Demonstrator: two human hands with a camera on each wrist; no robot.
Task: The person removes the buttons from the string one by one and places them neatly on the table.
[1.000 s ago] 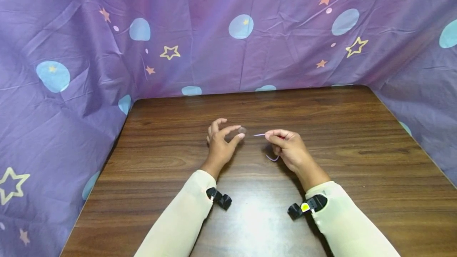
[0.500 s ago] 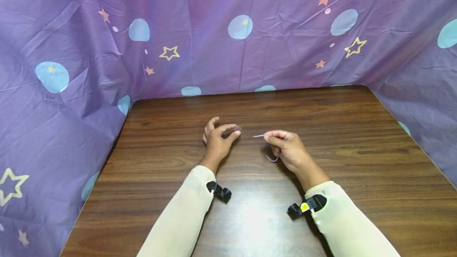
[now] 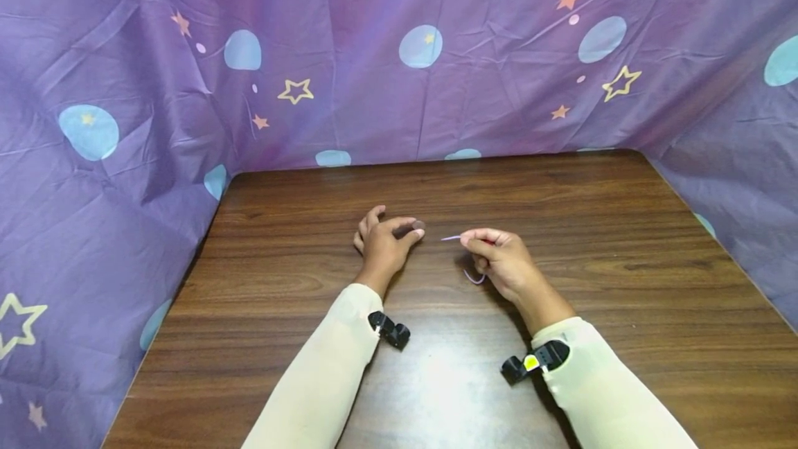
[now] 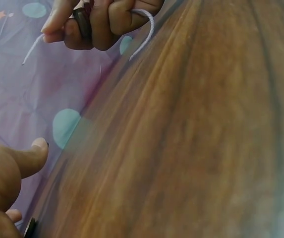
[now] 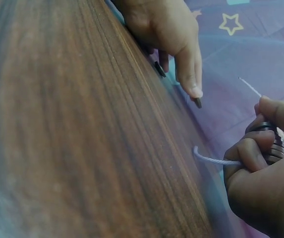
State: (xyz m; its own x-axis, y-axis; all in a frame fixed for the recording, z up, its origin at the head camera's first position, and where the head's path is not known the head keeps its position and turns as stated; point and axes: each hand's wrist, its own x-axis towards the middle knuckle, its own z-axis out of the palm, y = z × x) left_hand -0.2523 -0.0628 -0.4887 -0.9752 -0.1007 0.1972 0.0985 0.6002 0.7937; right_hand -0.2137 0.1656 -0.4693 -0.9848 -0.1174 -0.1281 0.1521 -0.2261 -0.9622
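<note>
My left hand point(image 3: 383, 244) pinches a small dark flat disc point(image 3: 418, 226) between thumb and forefinger, its other fingers spread behind. In the right wrist view, this disc point(image 5: 198, 102) shows edge-on at the fingertips. Another dark disc point(image 5: 160, 69) appears beside the other fingers; whether they hold it is unclear. My right hand point(image 3: 501, 258) pinches a lilac cord point(image 3: 451, 238) near one end, which points left toward the disc, a gap apart. Several dark discs point(image 5: 275, 148) lie stacked inside the curled right fingers. From below them the cord's other end point(image 4: 149, 34) hangs in a curve.
A brown wood-grain table point(image 3: 280, 366) lies beneath both hands. Behind and at the sides hangs a purple cloth point(image 3: 368, 102) with stars and blue spots. Small black wrist cameras point(image 3: 389, 330) sit on both pale sleeves point(image 3: 318, 373).
My left hand drew slightly left with the disc, then came back a little to the right. The right hand and the cord stayed almost still.
</note>
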